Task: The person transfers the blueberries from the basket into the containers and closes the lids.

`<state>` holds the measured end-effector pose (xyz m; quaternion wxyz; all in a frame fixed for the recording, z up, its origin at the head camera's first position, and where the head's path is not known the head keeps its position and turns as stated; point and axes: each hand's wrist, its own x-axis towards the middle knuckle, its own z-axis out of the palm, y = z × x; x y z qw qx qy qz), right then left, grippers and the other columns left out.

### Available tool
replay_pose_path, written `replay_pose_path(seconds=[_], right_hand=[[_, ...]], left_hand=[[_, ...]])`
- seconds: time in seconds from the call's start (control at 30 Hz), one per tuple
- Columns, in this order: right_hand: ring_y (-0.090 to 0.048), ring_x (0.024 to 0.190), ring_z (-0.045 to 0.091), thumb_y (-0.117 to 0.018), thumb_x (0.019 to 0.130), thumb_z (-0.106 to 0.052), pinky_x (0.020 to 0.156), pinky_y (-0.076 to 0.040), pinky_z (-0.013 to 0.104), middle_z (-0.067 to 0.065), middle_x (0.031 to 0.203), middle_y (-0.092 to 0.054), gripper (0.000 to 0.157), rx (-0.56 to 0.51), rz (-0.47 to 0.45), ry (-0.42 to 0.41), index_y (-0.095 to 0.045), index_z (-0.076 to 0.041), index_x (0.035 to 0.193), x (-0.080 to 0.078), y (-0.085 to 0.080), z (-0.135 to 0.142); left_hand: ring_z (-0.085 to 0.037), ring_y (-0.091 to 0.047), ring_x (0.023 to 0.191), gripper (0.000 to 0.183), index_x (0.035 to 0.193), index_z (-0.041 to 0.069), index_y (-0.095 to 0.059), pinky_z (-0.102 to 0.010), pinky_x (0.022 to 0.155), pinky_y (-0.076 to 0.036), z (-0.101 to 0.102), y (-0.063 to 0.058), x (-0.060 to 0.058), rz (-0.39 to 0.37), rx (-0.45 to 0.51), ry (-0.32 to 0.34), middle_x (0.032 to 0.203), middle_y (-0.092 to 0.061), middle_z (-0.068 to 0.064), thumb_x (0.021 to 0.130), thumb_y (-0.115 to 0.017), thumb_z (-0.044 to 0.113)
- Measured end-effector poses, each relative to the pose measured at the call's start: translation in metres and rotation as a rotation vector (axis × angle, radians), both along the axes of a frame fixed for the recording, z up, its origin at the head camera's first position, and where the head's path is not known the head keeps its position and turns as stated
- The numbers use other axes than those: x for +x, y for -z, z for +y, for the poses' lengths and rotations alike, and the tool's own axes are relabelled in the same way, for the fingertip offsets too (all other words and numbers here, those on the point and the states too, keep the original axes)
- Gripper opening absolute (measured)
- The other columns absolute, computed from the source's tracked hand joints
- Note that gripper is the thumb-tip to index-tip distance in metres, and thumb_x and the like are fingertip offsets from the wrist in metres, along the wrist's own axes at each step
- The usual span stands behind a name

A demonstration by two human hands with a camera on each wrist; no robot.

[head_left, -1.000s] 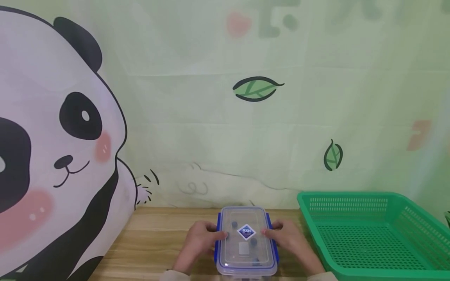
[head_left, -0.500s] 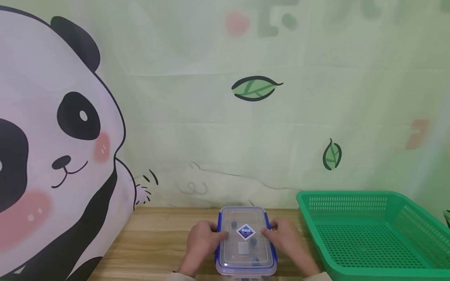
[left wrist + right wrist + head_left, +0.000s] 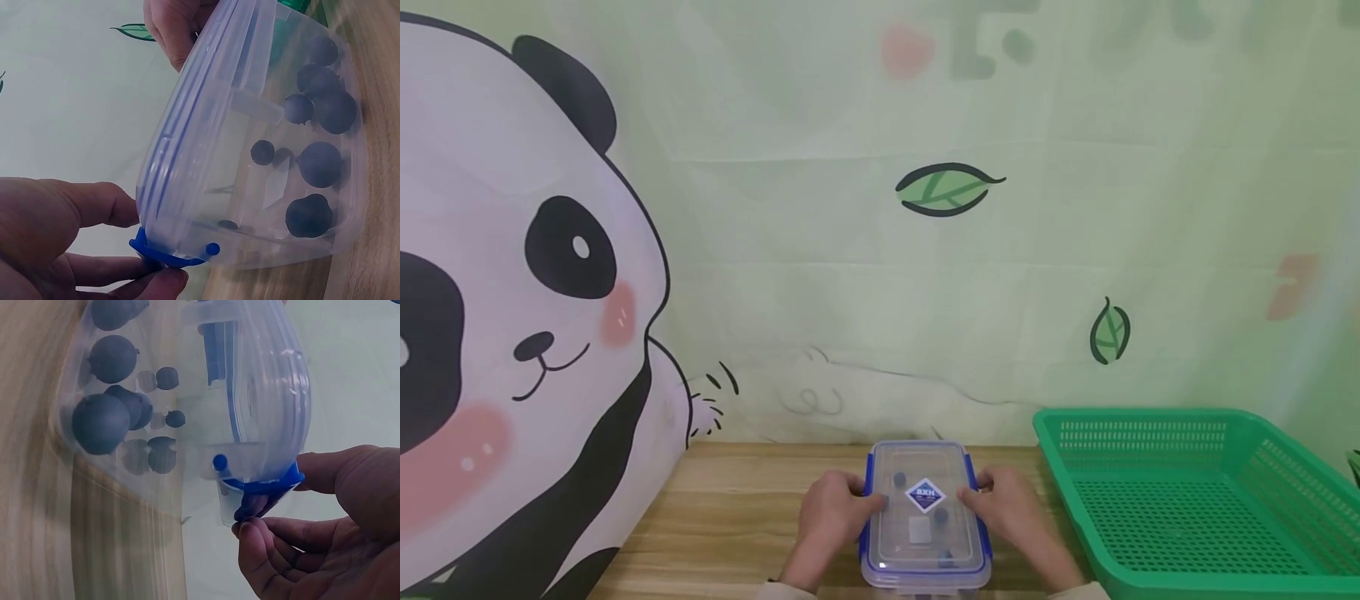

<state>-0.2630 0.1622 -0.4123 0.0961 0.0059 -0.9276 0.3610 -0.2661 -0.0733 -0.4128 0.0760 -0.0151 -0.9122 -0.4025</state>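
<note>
A clear plastic food container (image 3: 895,537) with a blue-edged lid and a diamond label stands on the table. Dark blueberries (image 3: 320,164) lie at its bottom. My left hand (image 3: 833,510) grips its left side: the thumb presses the lid's edge and the fingers sit beneath the blue latch (image 3: 167,255). At the other side, my right hand (image 3: 1011,504) pinches the right latch (image 3: 269,486), thumb above and curled fingertips at its lower end. In both wrist views the latches stick out from the container's wall. The lid lies on the container.
A green plastic basket (image 3: 1138,437) stands on the right, close beside my right forearm. The wooden table (image 3: 737,500) ends at a pale green cloth backdrop (image 3: 820,292) with a printed panda (image 3: 497,167) at left.
My forearms have drawn slightly inward toward the container. Both hands stay at its side latches, and the container has hardly moved.
</note>
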Motion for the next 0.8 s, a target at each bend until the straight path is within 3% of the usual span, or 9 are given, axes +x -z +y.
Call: replay_pose_path(seconds=[0.47, 0.6, 0.7, 0.8], right_hand=[[-0.060, 0.072, 0.019, -0.083, 0.090, -0.016, 0.062, -0.057, 0.034, 0.005, 0.079, -0.066, 0.023, -0.001, -0.006, -0.005, -0.071, 0.003, 0.089, 0.000, 0.002, -0.001], [-0.058, 0.069, 0.019, -0.083, 0.090, -0.017, 0.059, -0.054, 0.033, 0.005, 0.076, -0.064, 0.024, 0.015, -0.009, -0.010, -0.070, 0.002, 0.088, 0.000, 0.002, -0.004], [-0.065, 0.077, 0.025, -0.082, 0.091, -0.018, 0.067, -0.061, 0.040, 0.014, 0.088, -0.070, 0.031, 0.041, -0.025, 0.006, -0.070, 0.009, 0.103, -0.001, -0.003, -0.008], [-0.068, 0.106, 0.043, -0.081, 0.094, -0.020, 0.093, -0.061, 0.055, 0.031, 0.119, -0.067, 0.055, 0.084, 0.009, 0.026, -0.060, 0.016, 0.131, -0.001, -0.010, -0.012]], left_hand=[[-0.014, -0.060, 0.059, 0.020, 0.090, 0.004, -0.078, -0.028, 0.052, -0.053, -0.003, 0.002, 0.000, -0.022, 0.015, 0.011, 0.074, -0.068, -0.001, 0.085, -0.087, 0.021], [-0.015, -0.059, 0.064, 0.022, 0.089, 0.006, -0.078, -0.030, 0.054, -0.050, -0.007, 0.002, 0.001, -0.014, -0.025, 0.010, 0.076, -0.068, 0.000, 0.083, -0.087, 0.025], [-0.020, -0.064, 0.073, 0.031, 0.097, 0.004, -0.080, -0.036, 0.061, -0.055, -0.009, -0.001, -0.001, 0.001, -0.097, 0.018, 0.086, -0.074, -0.005, 0.083, -0.087, 0.030], [-0.031, -0.071, 0.092, 0.049, 0.114, -0.001, -0.077, -0.048, 0.076, -0.062, -0.009, -0.007, -0.007, 0.055, -0.185, 0.057, 0.105, -0.076, -0.015, 0.085, -0.087, 0.037]])
